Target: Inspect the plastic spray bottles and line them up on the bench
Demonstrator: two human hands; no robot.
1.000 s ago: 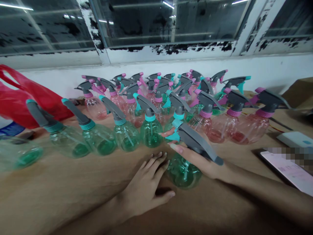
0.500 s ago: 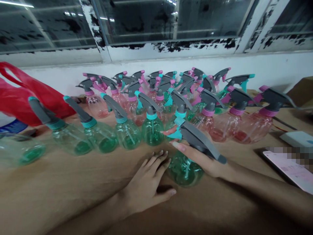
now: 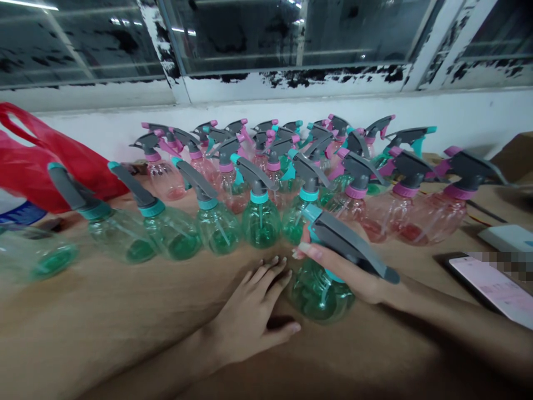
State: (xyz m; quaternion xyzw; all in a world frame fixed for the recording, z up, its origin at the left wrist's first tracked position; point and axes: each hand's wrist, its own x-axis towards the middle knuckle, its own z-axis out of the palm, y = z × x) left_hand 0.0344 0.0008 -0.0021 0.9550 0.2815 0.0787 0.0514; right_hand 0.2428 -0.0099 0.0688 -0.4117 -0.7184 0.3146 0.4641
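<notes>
My right hand [image 3: 345,269] is wrapped round the neck and trigger of a green spray bottle [image 3: 320,297] with a grey and turquoise head. The bottle stands near me, its nozzle pointing to the far left, and my fingers partly hide the collar and trigger. Flat on the table [image 3: 125,316] lies my left hand [image 3: 254,314], palm down with fingers and thumb apart, just left of that bottle and holding nothing. Beyond it another green spray bottle [image 3: 261,225] stands in a row of several alike.
Pink spray bottles [image 3: 385,214] stand at the right, with more crowded behind. A red plastic bag [image 3: 75,161] is at the left. On the right lie a phone [image 3: 483,283] and a white box [image 3: 508,238]. A white wall [image 3: 108,125] and windows are behind.
My right hand and the spray bottle it holds have shifted slightly right and toward me. The fingers have drawn in at the trigger. My left hand has stayed in place.
</notes>
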